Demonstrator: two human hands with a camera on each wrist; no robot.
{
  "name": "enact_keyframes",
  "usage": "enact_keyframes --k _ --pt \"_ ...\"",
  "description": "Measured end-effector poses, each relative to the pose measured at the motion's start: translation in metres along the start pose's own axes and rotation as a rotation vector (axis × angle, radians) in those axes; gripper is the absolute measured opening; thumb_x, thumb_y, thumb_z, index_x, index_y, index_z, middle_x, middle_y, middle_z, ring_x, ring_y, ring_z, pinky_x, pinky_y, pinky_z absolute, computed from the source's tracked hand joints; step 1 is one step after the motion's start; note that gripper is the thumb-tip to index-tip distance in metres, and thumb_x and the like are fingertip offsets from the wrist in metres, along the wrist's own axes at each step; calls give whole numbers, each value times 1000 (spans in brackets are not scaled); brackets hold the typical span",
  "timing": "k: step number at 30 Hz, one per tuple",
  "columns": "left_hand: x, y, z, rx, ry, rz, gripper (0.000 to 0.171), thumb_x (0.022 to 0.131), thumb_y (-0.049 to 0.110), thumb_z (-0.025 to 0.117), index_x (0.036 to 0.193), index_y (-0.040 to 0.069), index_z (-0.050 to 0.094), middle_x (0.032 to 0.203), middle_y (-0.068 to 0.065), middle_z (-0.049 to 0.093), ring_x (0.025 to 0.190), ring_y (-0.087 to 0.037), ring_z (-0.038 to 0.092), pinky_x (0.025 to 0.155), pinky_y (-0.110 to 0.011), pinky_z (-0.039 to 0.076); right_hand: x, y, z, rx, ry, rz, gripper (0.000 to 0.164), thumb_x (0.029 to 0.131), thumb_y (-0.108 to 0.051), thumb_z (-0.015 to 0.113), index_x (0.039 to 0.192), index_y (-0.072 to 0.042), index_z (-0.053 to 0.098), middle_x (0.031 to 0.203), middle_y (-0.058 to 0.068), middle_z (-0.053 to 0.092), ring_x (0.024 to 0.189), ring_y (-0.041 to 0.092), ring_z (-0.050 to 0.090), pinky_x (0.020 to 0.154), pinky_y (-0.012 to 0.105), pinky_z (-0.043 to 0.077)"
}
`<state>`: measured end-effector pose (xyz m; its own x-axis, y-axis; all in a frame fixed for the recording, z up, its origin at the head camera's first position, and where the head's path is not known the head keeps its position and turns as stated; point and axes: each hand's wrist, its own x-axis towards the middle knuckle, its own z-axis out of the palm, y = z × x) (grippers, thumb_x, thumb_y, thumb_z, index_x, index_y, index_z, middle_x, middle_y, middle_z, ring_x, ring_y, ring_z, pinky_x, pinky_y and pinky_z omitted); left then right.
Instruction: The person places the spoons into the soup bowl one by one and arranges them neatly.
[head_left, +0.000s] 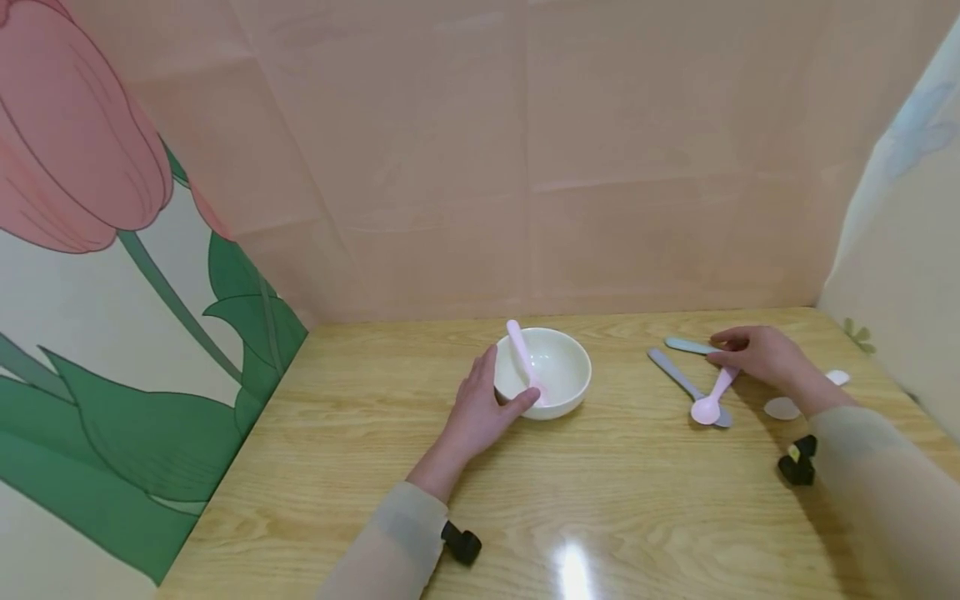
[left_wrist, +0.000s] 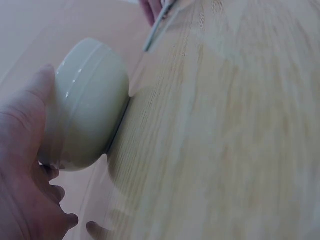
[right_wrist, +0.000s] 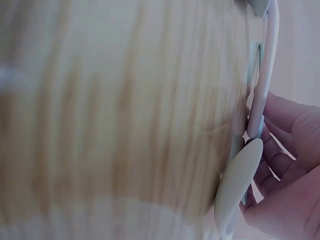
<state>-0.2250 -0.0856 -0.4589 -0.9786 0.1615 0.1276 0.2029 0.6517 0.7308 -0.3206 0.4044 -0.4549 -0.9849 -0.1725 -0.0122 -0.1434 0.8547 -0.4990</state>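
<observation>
A white bowl stands on the table, and my left hand grips its left side, thumb at the near rim and fingers around the outside. Inside it leans a pink spoon, its handle sticking out past the far rim. To the right, my right hand pinches a light blue spoon between thumb and fingers; the far part of that spoon is hidden by the hand. Just under the thumb, a second pink spoon lies across a grey-purple spoon. The right wrist view shows the fingers close behind the spoons.
A white spoon lies beneath the right wrist, partly covered by it. The wooden table ends against a pink-beige backdrop. A tulip-printed panel borders the left side, and a pale panel the right.
</observation>
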Motion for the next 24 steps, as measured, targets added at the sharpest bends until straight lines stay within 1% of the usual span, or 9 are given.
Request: enact_keyframes --k 5,14,18,24 --pt "1 -1 1 5 -1 6 112 99 74 69 178 15 17 180 -10 28 161 -40 32 126 -63 33 1 2 0 0 -4 5 57 105 -35 77 142 8 66 129 38 65 116 53 61 98 72 45" --pt "0 1 0 5 -3 0 112 98 73 70 178 14 18 180 -10 28 160 -41 33 125 -63 34 3 4 2 -15 7 -8 55 104 -32 78 140 8 68 123 34 68 110 48 63 94 67 48" --pt "0 2 -1 4 0 1 112 99 73 70 178 12 18 180 -11 28 160 -42 34 125 -63 34 3 3 2 -21 13 -11 55 104 -32 78 140 8 68 121 31 69 108 46 64 91 62 49" --pt "-1 3 -2 -2 0 -7 111 98 73 70 178 15 18 179 -10 29 160 -41 34 125 -63 34 2 0 1 -26 40 -22 57 105 -32 77 141 10 65 119 29 68 102 41 62 83 50 49"
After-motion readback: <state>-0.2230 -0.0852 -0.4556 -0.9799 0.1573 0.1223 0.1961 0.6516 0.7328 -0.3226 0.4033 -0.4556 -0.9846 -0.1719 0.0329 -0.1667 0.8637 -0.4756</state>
